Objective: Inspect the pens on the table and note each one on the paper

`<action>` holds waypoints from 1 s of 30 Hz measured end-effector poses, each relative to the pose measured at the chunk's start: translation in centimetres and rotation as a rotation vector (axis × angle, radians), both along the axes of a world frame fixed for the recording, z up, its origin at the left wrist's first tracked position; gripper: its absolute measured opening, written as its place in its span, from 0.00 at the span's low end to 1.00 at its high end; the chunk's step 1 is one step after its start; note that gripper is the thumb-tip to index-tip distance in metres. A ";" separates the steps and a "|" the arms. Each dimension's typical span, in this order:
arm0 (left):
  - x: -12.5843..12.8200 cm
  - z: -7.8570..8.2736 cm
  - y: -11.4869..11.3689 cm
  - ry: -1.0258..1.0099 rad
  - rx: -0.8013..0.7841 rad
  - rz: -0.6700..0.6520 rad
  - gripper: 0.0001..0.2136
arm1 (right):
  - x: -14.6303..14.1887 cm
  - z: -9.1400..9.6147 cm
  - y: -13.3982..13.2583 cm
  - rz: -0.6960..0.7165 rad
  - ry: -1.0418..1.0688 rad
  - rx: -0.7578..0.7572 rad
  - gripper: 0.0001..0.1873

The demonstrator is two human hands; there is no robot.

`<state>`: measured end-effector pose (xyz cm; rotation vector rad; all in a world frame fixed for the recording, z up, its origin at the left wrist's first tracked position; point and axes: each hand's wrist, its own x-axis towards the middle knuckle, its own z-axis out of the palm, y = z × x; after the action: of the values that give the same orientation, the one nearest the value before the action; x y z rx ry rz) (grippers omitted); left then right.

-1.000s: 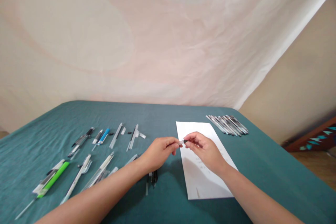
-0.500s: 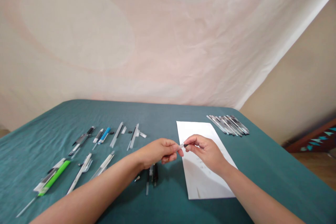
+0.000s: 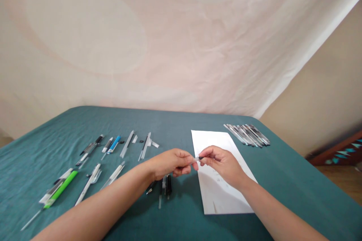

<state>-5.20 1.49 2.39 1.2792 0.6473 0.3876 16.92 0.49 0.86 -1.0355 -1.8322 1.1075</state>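
Pen piece pinched between both my hands, above the left edge of the white paper

On my far left a bright green barrel lies slantwise on the teal cloth, white and grey parts beside it and a thin refill trailing from its lower end. Just beyond lies a cluster of clear and black pen parts, and nearer me a white barrel. Then come a blue-and-white barrel and some pale pen parts, partly hidden by my left forearm. Two clear tubes stand out farther back, small loose bits around them. Dark pen parts lie on the cloth just below my left hand.

That hand's thumb and fingers are closed on the pale left end of the piece; my right hand grips its dark end in a narrow pinch, so the piece spans the small space between my fingertips. Under my right hand the paper shows faint marks. Past it, at the right, a row of pens lies side by side, slanting
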 end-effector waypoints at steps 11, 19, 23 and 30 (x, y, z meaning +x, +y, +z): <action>0.6 0.3 -0.4 0.139 0.191 0.080 0.18 | -0.1 0.0 -0.2 -0.033 -0.193 0.207 0.08; 1.4 0.7 -1.1 0.458 0.687 0.168 0.14 | -0.2 -0.8 -0.3 -0.002 -0.464 0.385 0.16; 1.3 0.7 -1.0 0.543 0.900 0.229 0.12 | -0.1 -0.8 -0.2 -0.016 -0.493 0.378 0.11; 1.1 -0.4 -0.8 0.603 1.233 0.267 0.09 | -0.4 -1.2 -0.2 -0.024 -0.633 0.559 0.08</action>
<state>-4.12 0.73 2.02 2.5467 1.1668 0.6719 16.54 0.26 -0.31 -1.1217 -2.4124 0.1965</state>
